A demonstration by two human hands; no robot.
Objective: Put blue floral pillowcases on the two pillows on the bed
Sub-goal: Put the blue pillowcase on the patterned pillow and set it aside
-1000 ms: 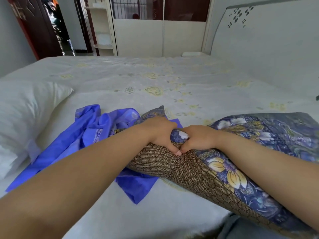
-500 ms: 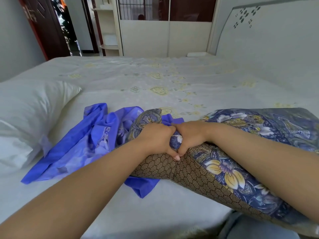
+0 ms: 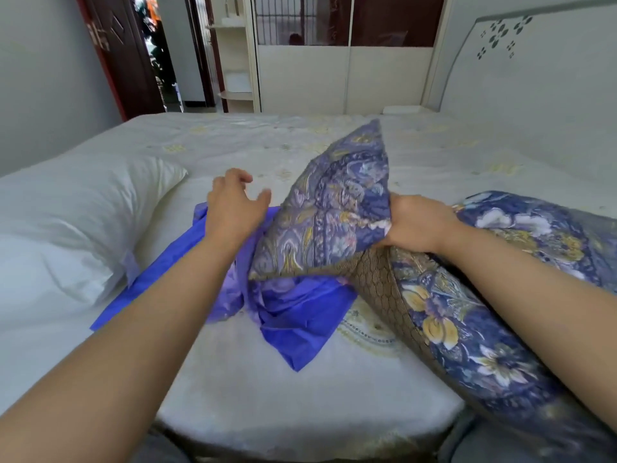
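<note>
A pillow in a dark blue floral cover (image 3: pixel 484 329) with a brown netted band lies across the bed's right side under my right forearm. My right hand (image 3: pixel 417 225) grips its near end, and the loose flap of that cover (image 3: pixel 334 208) stands up in a point. My left hand (image 3: pixel 233 208) hovers with spread fingers just left of the flap, holding nothing. Below it a crumpled bright blue pillowcase (image 3: pixel 293 305) lies on the sheet. A bare white pillow (image 3: pixel 66 222) rests at the left.
The bed (image 3: pixel 300 402) has a white sheet with faint yellow flowers and a rounded near edge. A pale headboard (image 3: pixel 534 105) rises at the right. Beyond the bed are a wardrobe (image 3: pixel 344 78), a shelf unit and an open dark red door (image 3: pixel 120 55).
My left hand has let go of the pillow end and moved up and left, fingers spread. The cover's flap has been lifted upright by my right hand.
</note>
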